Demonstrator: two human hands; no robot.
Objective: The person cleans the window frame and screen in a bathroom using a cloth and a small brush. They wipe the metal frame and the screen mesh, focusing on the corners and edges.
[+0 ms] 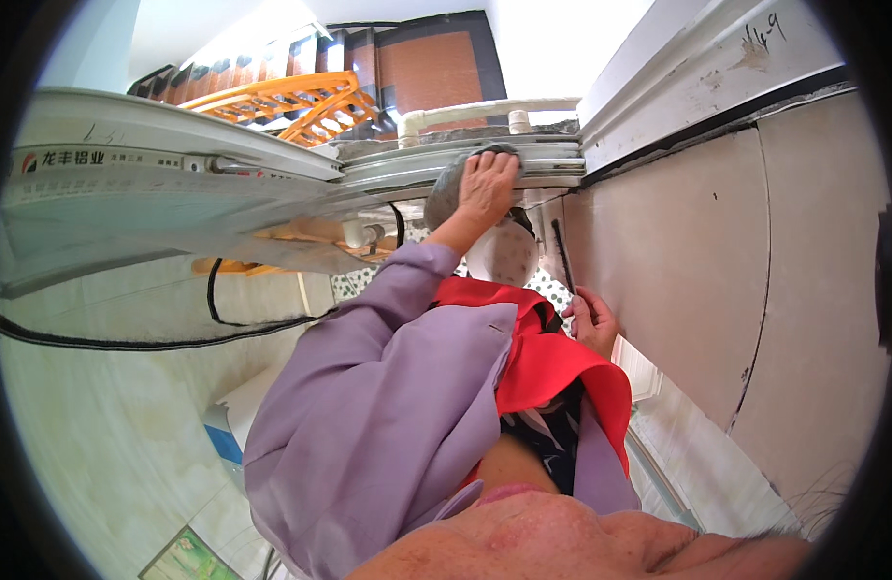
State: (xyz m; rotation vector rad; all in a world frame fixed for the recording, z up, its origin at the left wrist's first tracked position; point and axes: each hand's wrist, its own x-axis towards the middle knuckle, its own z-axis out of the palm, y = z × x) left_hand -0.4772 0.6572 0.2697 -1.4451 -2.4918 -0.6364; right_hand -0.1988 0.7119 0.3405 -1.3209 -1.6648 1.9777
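My left hand (489, 185) presses a wet-looking grey cloth (444, 194) onto the metal window track (551, 165), with its fingers bent over the cloth. Part of the cloth hangs down on the near side of the sill. Lower and to the right, my right hand (597, 322) grips a slim tool (562, 250) by its end. Its dark, bristly-looking length points up towards the sill, beside the tiled wall. Beneath the left wrist is a round white vessel (502, 254) with brownish spots, partly covered by the arm and the red garment.
At left stands a glass window sash (149, 217) with black edge strips (163, 341). A white frame post (678, 80) rises at right above the beige tiled wall (671, 254). Beyond the sill are a white rail (489, 109) and a staircase with an orange wooden banister (286, 90).
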